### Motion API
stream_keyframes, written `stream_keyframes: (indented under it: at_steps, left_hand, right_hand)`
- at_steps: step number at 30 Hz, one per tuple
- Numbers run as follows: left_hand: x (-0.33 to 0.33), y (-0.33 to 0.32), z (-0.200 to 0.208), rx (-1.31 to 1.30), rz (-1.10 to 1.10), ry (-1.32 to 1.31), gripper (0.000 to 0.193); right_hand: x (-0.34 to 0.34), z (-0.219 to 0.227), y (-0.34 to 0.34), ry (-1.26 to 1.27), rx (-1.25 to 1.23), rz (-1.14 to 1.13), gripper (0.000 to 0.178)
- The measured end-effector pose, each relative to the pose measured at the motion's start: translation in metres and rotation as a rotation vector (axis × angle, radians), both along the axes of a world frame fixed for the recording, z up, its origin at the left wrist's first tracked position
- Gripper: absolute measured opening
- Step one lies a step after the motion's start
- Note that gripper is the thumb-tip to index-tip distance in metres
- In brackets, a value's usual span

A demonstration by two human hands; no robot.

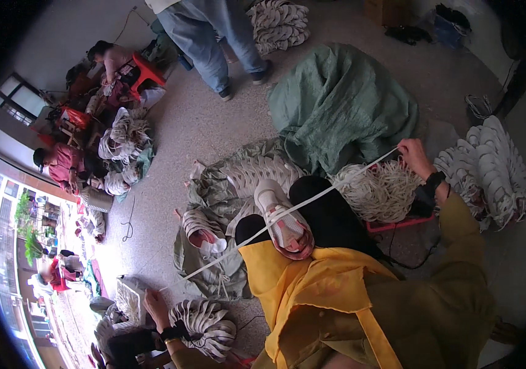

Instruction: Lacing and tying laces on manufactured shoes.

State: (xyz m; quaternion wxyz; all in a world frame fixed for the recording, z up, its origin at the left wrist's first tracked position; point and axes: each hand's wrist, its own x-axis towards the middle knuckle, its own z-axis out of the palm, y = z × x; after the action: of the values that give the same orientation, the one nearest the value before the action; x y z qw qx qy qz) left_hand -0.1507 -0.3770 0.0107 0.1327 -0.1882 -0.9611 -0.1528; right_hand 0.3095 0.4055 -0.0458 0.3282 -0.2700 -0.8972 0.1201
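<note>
A white and pink sneaker (270,198) rests on my lap between my knees, its opening toward me. A long white shoelace (336,186) crosses it, drawn out straight to both sides. Up at the right, my right hand (415,158) is closed on one end, above a heap of loose white laces (379,194) in a red tray (400,224). Low at the left, my left hand (157,309) is closed on the other end, beside a fanned stack of white shoes (207,326). Another sneaker (203,232) lies left of my knees.
A large green sack (344,101) bulges ahead. Rows of white shoes (490,166) stand at the right, more (279,24) at the far side. A person in jeans (207,40) stands ahead; several others sit at the left by shoe piles (126,135). A cable (129,224) lies on the floor.
</note>
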Motion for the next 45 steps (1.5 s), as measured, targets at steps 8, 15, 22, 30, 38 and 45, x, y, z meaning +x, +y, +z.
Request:
stream_keyframes:
  at_steps: [8, 15, 22, 30, 38, 45]
  left_hand:
    - [0.002, 0.054, 0.010, -0.036, 0.002, -0.062, 0.009]
    - [0.006, 0.107, 0.032, 0.026, -0.202, -0.053, 0.013]
    - [0.002, 0.139, 0.082, 0.223, -0.032, 0.190, 0.012]
    - [0.107, 0.175, -0.043, 0.402, -0.262, -1.243, 0.005]
    - [0.159, 0.266, -0.022, 0.715, -0.553, -1.129, 0.007]
    - [0.172, 0.308, -0.021, 0.628, -0.535, -0.733, 0.009]
  right_hand:
    - [0.009, -0.010, 0.013, -0.228, -0.221, -0.043, 0.021]
    - [-0.042, 0.009, -0.014, -0.415, -0.368, 0.095, 0.022]
    - [-0.100, 0.074, -0.040, -0.182, -0.832, 0.244, 0.024]
    - [-0.088, 0.039, -0.097, -0.028, -1.355, 0.354, 0.026]
    - [-0.123, 0.028, -0.175, -0.117, -1.479, 0.659, 0.026]
    - [-0.148, 0.031, -0.203, -0.135, -0.584, 0.639, 0.020]
